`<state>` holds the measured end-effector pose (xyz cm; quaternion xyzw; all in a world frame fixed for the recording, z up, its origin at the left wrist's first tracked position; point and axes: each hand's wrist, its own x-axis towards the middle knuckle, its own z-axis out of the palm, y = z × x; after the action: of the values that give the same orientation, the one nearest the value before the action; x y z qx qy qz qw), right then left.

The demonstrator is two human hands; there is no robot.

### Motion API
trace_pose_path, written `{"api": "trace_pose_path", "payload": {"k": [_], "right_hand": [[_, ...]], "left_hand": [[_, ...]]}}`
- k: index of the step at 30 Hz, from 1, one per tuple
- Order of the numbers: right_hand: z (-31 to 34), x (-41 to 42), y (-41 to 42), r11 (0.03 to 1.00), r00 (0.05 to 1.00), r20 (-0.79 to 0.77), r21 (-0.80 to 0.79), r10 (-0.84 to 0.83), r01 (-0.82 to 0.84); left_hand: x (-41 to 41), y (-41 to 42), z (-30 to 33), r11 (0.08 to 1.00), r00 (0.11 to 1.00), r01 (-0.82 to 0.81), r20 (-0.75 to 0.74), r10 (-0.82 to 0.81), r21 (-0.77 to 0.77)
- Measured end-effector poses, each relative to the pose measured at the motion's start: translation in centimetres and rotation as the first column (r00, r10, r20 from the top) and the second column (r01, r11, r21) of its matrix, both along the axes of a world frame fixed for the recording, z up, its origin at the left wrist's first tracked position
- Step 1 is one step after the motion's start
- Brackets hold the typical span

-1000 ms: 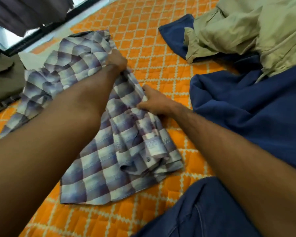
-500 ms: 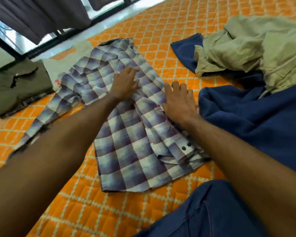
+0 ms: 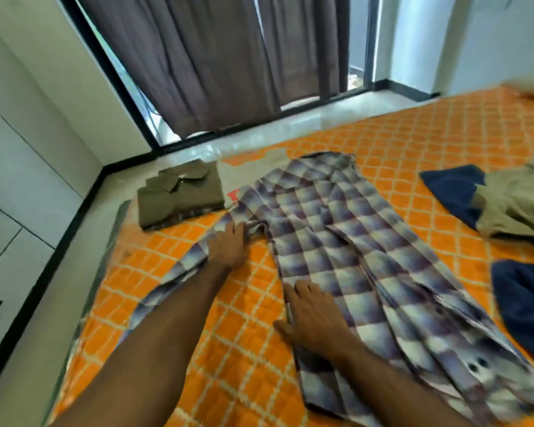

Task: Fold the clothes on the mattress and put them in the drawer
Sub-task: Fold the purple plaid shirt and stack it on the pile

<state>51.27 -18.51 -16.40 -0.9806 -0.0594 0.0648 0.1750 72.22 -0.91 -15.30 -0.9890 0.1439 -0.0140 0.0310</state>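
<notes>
We see the purple-and-white checked shirt (image 3: 346, 251) spread lengthwise on the orange mattress (image 3: 244, 349), one sleeve trailing left. Left hand (image 3: 230, 248) seems to pinch that sleeve's fabric, though blur obscures it; right hand (image 3: 313, 322) presses flat, fingers spread.

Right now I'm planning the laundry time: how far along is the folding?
Done: one olive shirt lies folded by the mattress edge. In hand: the checked shirt, left hand at its sleeve, right hand flat on its side. Left: the blue cloth and khaki garment, unfolded. No clothes stored yet.
</notes>
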Motion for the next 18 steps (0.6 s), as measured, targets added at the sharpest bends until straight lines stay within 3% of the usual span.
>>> {"api": "trace_pose_path", "payload": {"k": [9,15,18], "right_hand": [[1.5,2.8,2.2,0.982,0.994,-0.077,0.167,-0.077,0.089],[3.2,3.3,1.1,0.979,0.951,-0.307,0.204,0.048,0.016],[3.9,2.2,0.5,0.954,0.935,-0.351,0.294,0.047,0.062]], "left_hand": [[2.1,3.6,-1.2,0.934,0.912,0.245,0.265,-0.313,0.260],[2.8,5.9,0.5,0.941,0.948,0.221,0.170,-0.268,0.255],[2.0,6.5,0.7,0.933,0.918,0.227,0.259,-0.301,0.278]]}}
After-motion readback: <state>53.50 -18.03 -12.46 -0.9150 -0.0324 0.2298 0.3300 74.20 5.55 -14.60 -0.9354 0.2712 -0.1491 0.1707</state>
